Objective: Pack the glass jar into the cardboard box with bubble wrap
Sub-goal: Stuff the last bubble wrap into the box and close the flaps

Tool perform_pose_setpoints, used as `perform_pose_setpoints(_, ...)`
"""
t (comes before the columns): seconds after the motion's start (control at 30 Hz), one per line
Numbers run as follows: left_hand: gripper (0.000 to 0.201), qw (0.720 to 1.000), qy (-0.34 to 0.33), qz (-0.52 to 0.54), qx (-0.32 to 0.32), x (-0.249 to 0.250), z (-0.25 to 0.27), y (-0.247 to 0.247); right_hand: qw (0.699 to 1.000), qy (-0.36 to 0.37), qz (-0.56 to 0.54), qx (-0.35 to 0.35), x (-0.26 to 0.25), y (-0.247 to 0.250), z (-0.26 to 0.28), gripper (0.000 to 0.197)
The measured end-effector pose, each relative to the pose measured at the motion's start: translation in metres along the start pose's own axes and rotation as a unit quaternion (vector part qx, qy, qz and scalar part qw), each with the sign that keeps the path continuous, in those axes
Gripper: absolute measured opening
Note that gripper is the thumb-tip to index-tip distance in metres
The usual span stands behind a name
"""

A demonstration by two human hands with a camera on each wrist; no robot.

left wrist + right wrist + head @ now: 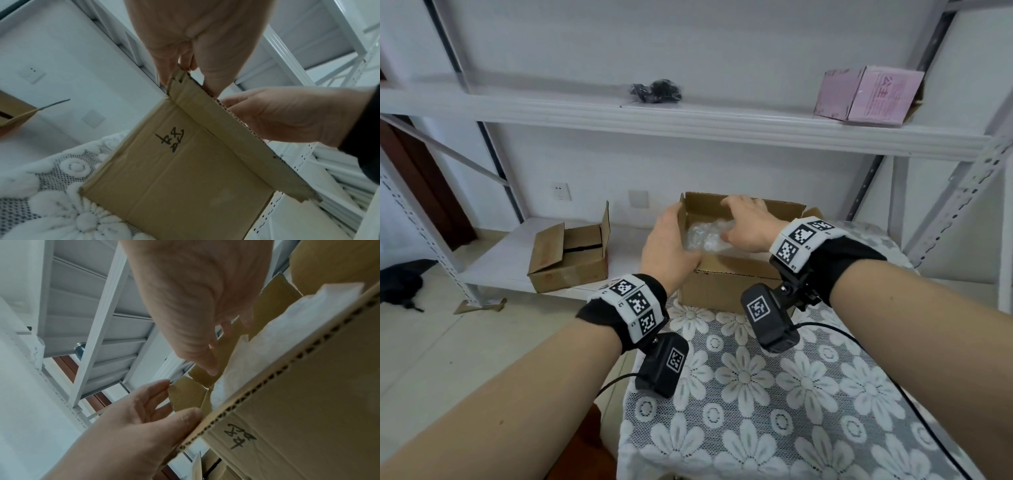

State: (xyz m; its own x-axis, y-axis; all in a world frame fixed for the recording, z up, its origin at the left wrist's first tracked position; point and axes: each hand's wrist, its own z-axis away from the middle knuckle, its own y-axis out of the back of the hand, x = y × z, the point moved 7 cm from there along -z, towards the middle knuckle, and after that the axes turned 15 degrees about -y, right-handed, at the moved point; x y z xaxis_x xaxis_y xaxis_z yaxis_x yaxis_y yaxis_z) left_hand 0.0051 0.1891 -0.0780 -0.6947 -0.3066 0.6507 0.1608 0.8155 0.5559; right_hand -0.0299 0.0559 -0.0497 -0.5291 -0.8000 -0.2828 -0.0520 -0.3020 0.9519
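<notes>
An open cardboard box (722,291) stands on the lace-covered table; handwriting marks its front wall (185,178). Inside lies a crumpled bubble wrap bundle (707,236); no glass shows through it. My left hand (667,246) is at the box's left flap, and the left wrist view shows thumb and fingers (164,71) pinching the flap's corner. My right hand (746,222) arches over the opening. Its fingertips (226,327) sit behind the far flap and its thumb lies on the flap's near side, gripping it.
A second open cardboard box (571,260) sits on the low shelf to the left. On the upper shelf stand a pink box (869,96) and a black bagged item (657,90). Metal shelf posts rise behind and to the right. The tablecloth (756,394) stretches toward me, crossed by camera cables.
</notes>
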Motion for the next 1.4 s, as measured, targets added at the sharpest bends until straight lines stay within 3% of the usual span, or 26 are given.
perform_pose_setpoints(0.13, 0.076, 0.999, -0.023, -0.043, -0.012, 0.003, -0.001, 0.000, 1.000, -0.004, 0.003, -0.027, -0.001, -0.006, -0.007, 0.097)
perform_pose_setpoints(0.23, 0.075, 0.998, -0.034, -0.042, -0.031, 0.005, -0.001, -0.004, 0.998, -0.006, 0.013, -0.055, 0.002, -0.011, -0.010, 0.108)
perform_pose_setpoints(0.7, 0.064, 0.987, -0.021, -0.053, -0.153, 0.004, -0.010, -0.024, 0.997, 0.009, -0.003, -0.074, 0.008, -0.021, -0.021, 0.109)
perform_pose_setpoints(0.9, 0.060, 0.972, -0.005, -0.093, -0.218, 0.003, -0.012, -0.034, 0.995, 0.027, -0.026, -0.090, 0.008, -0.023, -0.013, 0.099)
perform_pose_setpoints(1.03, 0.049, 0.959, -0.001, -0.146, -0.241, 0.006, -0.014, -0.042, 0.995, 0.031, -0.068, -0.066, 0.011, -0.016, -0.005, 0.081)
perform_pose_setpoints(1.1, 0.045, 0.951, -0.005, -0.178, -0.251, 0.014, -0.014, -0.046, 0.995, 0.027, -0.087, -0.042, 0.016, -0.008, -0.001, 0.068)
perform_pose_setpoints(1.27, 0.058, 0.922, -0.033, -0.238, -0.303, 0.042, -0.011, -0.066, 0.992, 0.021, -0.111, 0.057, 0.038, 0.020, 0.010, 0.046)
perform_pose_setpoints(1.4, 0.067, 0.896, 0.003, -0.258, -0.361, 0.045, -0.010, -0.082, 0.985, -0.008, -0.069, 0.157, 0.064, 0.044, 0.013, 0.032)
